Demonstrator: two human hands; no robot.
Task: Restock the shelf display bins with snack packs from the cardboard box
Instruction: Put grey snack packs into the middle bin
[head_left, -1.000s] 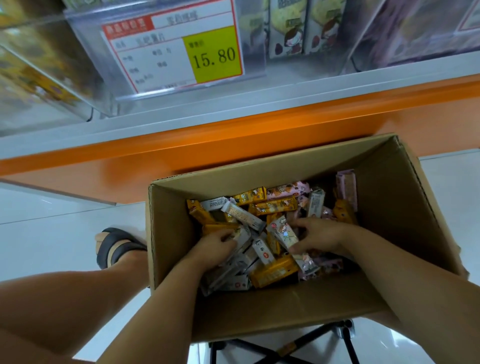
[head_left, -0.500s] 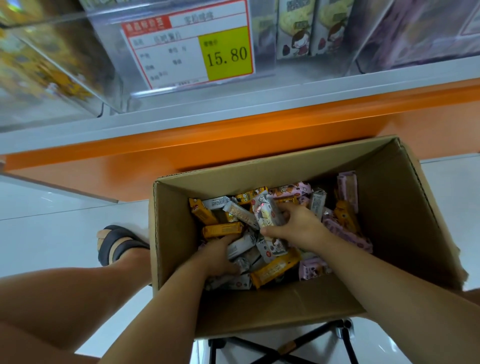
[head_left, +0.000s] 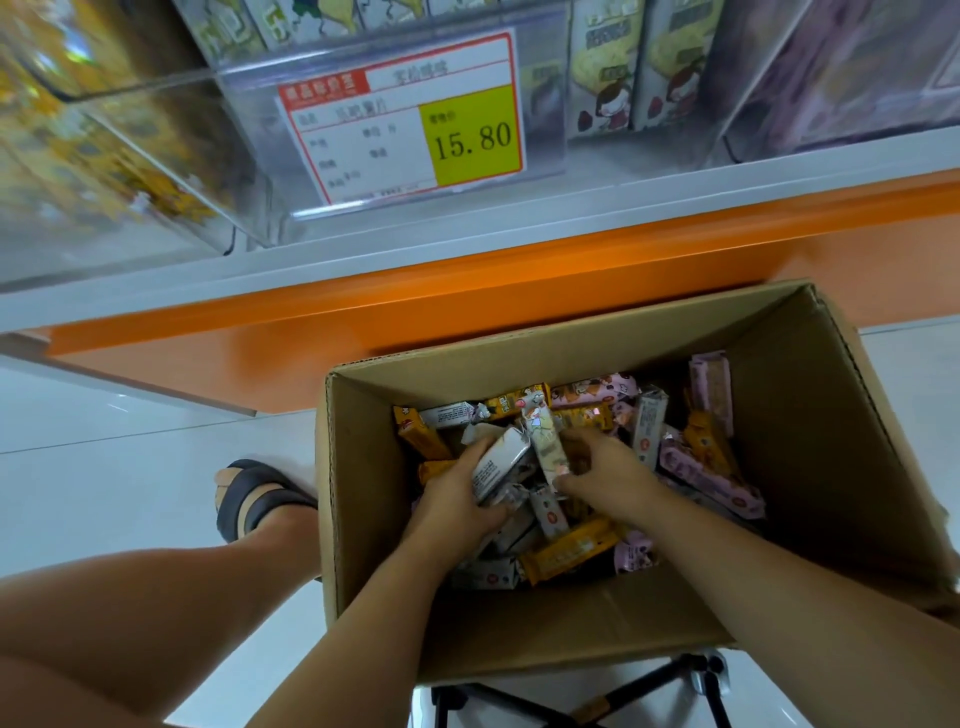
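Snack packs (head_left: 569, 555) in orange, white and pink lie loose in the cardboard box (head_left: 363, 519), near side of the shelf's display bins (head_left: 156, 171). A sandalled foot (head_left: 254, 499) stands left of the box. Inside it, the left hand (head_left: 457, 501) grips a white pack (head_left: 501, 462). Just right of this, the right hand (head_left: 608, 467) holds a patterned pack (head_left: 543, 441) upright.

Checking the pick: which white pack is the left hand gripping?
The text-printed white pack, tilted up in the left hand; the cartoon-printed pack beside it is in the right hand.
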